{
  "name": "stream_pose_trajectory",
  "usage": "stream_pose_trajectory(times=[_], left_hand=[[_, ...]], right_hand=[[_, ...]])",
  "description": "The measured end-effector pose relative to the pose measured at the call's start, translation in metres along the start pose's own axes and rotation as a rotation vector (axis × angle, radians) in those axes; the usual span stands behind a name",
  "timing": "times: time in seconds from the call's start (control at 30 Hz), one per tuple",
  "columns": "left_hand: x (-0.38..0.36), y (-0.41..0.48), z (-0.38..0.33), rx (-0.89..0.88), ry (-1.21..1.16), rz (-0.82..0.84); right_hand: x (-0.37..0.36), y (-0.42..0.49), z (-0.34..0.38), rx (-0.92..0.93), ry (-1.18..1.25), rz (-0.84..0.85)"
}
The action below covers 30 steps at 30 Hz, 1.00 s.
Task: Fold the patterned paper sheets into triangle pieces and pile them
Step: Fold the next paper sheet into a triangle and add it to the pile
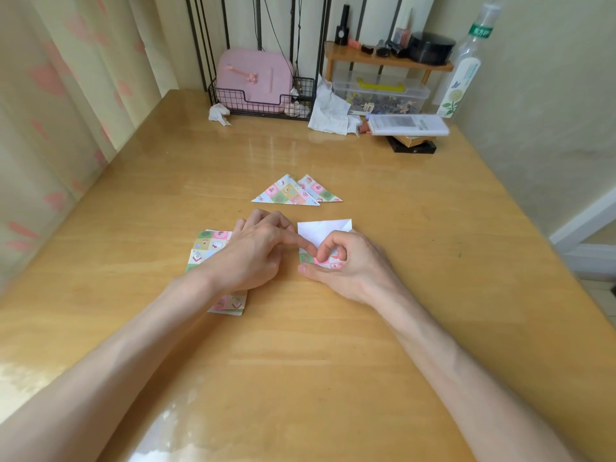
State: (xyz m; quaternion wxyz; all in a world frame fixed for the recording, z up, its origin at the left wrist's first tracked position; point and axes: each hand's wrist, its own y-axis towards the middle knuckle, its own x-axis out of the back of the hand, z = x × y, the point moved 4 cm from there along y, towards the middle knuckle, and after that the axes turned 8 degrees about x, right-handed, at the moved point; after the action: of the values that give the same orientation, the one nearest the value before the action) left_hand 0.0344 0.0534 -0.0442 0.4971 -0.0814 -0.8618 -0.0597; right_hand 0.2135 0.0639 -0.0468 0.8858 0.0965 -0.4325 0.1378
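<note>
Two folded patterned triangles (pixel 290 192) lie overlapping on the wooden table (pixel 333 345), just beyond my hands. A stack of flat patterned sheets (pixel 208 246) lies at the left, partly under my left hand (pixel 256 251) and wrist. One sheet (pixel 321 233) lies white side up in front of me, with its near patterned edge turned up. My right hand (pixel 346 265) pinches that patterned edge with thumb and curled fingers. My left index finger reaches across and presses on the same fold; the other left fingers are curled.
At the table's far edge stand a black wire basket (pixel 263 98) with a pink case, crumpled tissues (pixel 328 111), a clear plastic box (pixel 383 95), a small wooden shelf (pixel 390 58) with cosmetics, a tall bottle (pixel 463 71) and stacked boxes (pixel 410 131). A curtain hangs left.
</note>
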Motion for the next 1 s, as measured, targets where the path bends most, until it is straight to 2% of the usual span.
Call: stream_pose_trajectory(times=[0.2, 0.37, 0.57, 0.83, 1.0], left_hand=[[-0.001, 0.000, 0.001, -0.005, -0.006, -0.012], [0.001, -0.002, -0.003, -0.008, 0.005, -0.024], [0.000, -0.003, -0.006, -0.013, 0.015, -0.055], [-0.001, -0.003, -0.005, 0.020, 0.000, -0.067], [-0.002, -0.005, -0.008, 0.032, -0.017, -0.093]], right_hand=[[-0.001, 0.004, 0.002, -0.018, -0.075, 0.045], [0.004, 0.006, -0.005, -0.044, 0.101, 0.040], [0.002, 0.002, -0.003, 0.018, -0.004, -0.013], [0.007, -0.001, -0.009, 0.076, 0.088, 0.003], [0.008, -0.004, -0.007, 0.163, -0.129, -0.021]])
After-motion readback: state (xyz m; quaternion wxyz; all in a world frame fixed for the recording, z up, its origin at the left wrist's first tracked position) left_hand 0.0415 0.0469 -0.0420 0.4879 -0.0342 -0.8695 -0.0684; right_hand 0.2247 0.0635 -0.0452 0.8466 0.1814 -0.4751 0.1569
